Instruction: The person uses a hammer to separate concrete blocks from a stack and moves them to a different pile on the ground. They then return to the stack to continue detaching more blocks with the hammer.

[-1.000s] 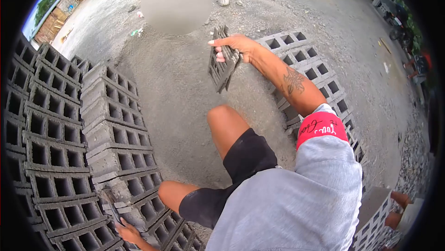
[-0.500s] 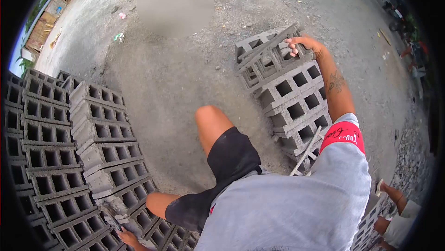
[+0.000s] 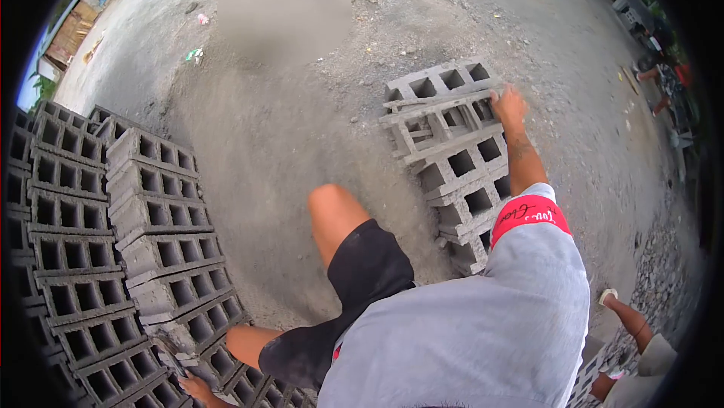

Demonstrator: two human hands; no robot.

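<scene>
Fingers of the right hand [image 3: 509, 104] are gripping a hollow concrete block [image 3: 440, 123], steadying it flat atop the short block row [image 3: 467, 197].

Two block stacks [image 3: 128, 250] [image 3: 452, 151]; two hands [image 3: 509, 104] [image 3: 197, 387]

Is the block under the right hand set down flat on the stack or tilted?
Set down but skewed: the block lies on the stack, hollows up, turned off the row's line, right hand on its far end.
</scene>
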